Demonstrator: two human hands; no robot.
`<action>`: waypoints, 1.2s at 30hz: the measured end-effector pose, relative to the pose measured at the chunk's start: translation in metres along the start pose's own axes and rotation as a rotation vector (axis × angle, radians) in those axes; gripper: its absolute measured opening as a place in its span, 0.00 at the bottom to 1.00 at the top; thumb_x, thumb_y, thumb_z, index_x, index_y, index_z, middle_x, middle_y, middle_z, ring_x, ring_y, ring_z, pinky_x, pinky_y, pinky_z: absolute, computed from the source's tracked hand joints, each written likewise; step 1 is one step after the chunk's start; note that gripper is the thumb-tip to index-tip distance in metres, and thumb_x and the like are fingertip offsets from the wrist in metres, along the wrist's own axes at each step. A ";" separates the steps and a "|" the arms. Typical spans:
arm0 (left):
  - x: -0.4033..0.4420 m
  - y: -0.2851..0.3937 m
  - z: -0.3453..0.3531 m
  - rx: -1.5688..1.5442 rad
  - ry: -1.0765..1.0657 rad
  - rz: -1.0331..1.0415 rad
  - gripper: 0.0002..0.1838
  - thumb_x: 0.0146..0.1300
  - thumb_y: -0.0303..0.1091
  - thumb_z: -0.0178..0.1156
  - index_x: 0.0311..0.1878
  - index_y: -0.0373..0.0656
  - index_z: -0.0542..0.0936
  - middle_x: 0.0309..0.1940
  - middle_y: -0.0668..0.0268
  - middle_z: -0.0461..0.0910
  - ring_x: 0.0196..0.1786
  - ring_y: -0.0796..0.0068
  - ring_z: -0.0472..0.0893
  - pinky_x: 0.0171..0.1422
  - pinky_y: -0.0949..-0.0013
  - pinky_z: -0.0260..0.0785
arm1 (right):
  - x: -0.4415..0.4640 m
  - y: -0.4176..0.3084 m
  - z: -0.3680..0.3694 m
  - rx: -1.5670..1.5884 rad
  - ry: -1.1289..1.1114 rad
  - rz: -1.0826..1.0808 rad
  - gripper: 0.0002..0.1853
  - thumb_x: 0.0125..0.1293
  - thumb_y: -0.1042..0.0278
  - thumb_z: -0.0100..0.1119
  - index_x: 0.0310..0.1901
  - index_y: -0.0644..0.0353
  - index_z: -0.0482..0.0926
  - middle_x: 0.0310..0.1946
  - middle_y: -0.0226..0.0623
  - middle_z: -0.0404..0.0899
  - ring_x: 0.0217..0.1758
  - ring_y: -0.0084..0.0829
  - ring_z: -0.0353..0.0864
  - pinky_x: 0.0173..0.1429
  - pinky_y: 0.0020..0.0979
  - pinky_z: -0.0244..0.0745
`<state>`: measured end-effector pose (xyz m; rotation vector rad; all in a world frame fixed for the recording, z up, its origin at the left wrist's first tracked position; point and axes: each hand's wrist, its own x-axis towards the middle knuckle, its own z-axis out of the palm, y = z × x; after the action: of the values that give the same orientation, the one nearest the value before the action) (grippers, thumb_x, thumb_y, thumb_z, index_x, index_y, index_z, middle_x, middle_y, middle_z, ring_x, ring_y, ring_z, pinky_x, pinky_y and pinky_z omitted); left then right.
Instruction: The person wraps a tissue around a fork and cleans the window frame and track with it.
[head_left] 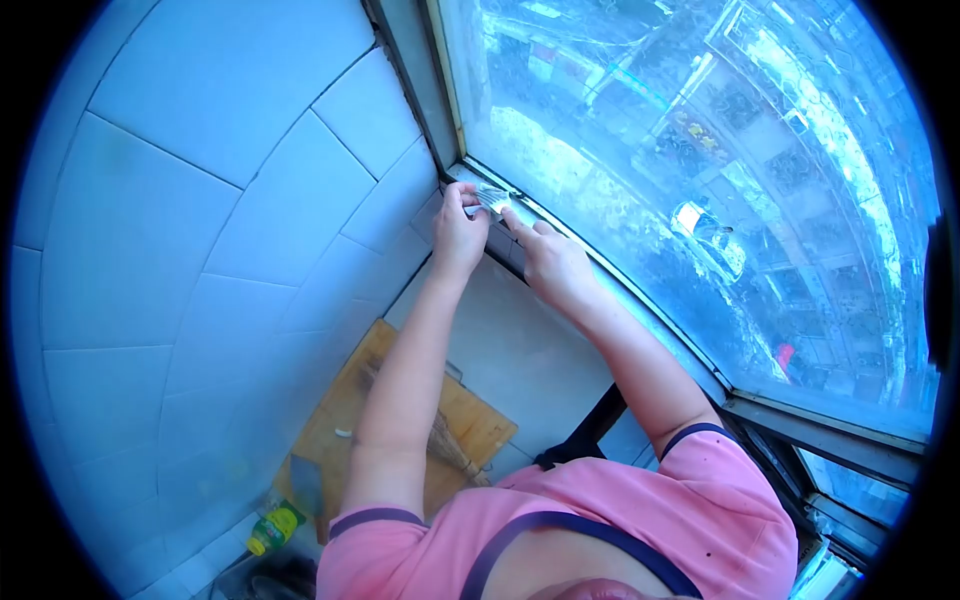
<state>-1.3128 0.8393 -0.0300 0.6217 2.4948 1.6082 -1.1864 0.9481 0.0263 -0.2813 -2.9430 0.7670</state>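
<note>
- Left hand (pixel 460 232): fingers clamped on striped piece (pixel 492 199), by window frame (pixel 412 60) corner.
- Right hand (pixel 552 262): index against piece; grip can't tell.
- Green-yellow bottle (pixel 275 527): label unreadable.

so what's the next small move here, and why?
Probably have the right hand press the striped piece while the left hand steadies it: the left appears to pinch it, and the right index finger points onto it, near the window frame's corner.
</note>
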 end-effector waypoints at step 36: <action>0.000 0.012 0.001 0.305 0.060 0.356 0.11 0.58 0.22 0.56 0.44 0.33 0.80 0.37 0.50 0.78 0.42 0.49 0.78 0.48 0.56 0.71 | 0.027 0.003 -0.004 0.278 -0.072 0.158 0.27 0.63 0.78 0.43 0.65 0.50 0.70 0.44 0.61 0.77 0.47 0.57 0.78 0.52 0.45 0.71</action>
<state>-1.3096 0.8446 -0.0192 1.1255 2.8269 1.3618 -1.2116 0.9580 0.0291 -0.4756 -2.8539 1.2154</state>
